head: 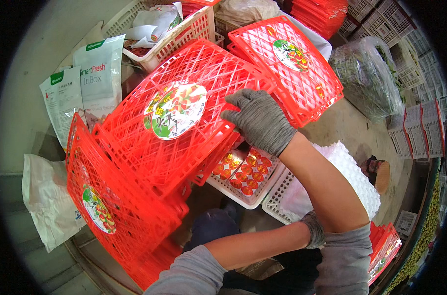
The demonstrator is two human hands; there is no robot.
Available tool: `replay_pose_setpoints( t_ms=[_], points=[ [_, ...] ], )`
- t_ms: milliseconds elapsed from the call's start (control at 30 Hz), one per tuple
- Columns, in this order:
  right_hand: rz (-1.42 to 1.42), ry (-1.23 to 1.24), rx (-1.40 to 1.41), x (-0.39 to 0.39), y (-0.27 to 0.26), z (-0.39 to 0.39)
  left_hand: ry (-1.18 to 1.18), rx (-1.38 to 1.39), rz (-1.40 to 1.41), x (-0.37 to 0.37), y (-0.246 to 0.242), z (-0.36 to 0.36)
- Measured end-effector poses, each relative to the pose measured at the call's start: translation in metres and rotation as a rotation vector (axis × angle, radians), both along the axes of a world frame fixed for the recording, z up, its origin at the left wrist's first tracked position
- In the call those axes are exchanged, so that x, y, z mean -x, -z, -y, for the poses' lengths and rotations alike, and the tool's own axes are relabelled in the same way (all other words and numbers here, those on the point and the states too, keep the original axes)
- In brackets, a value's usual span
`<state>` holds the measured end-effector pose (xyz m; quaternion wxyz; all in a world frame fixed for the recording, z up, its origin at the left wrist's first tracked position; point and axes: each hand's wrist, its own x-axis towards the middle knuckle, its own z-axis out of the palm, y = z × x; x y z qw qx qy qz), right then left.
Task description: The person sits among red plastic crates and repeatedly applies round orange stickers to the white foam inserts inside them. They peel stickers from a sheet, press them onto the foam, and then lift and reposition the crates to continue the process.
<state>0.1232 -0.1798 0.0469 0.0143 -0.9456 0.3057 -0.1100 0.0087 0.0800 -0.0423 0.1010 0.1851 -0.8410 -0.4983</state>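
My right hand (260, 120), in a grey knit glove, is at the right edge of a stack of red plastic lattice crate lids (216, 70). Its fingertips touch the red lattice; whether they grip it cannot be told. The top lid bears a round printed fruit sticker (181, 110). My left hand (312, 228), gloved alike, lies below and partly behind my right forearm, its fingers hidden. It is nearest a white perforated basket (273, 206) holding white foam netting (350, 177). Under the lids' edge, a white tray (251, 202) holds sheets of red-and-gold oval stickers (251, 171).
More stickered red lattice pieces stand at left (131, 210), upper right (288, 84) and lower right (384, 250). A cream crate (186, 40) holds crumpled paper. Printed pouches (99, 73) lean at the wall, above a white sack (48, 199). A plastic-wrapped bundle (367, 77) sits on the floor.
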Motion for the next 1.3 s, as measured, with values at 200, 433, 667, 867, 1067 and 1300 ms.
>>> replay_pose_setpoints(
  t_ms=[200,433,667,867,1067,1300],
  points=[
    [0.067,0.064,0.12,0.025,-0.06,-0.02,-0.198,0.037,-0.078,0.019,0.017,0.001],
    [0.182,0.511,0.072,0.183,-0.115,-0.122,0.248,0.467,0.153,-0.031,-0.062,0.033],
    [0.124,1.103,0.041,0.318,-0.086,-0.315,0.612,-0.237,0.152,-0.042,-0.15,0.019],
    [0.222,1.282,-0.111,0.312,-0.025,-0.411,0.69,-0.328,-0.067,-0.048,-0.167,0.027],
    [0.527,1.369,-0.413,0.305,0.022,-0.423,0.39,-0.455,-0.319,-0.028,-0.14,0.034],
    [0.0,1.207,-0.241,0.293,0.012,-0.407,-0.094,-0.683,-0.097,0.003,-0.053,0.059]
  ],
)
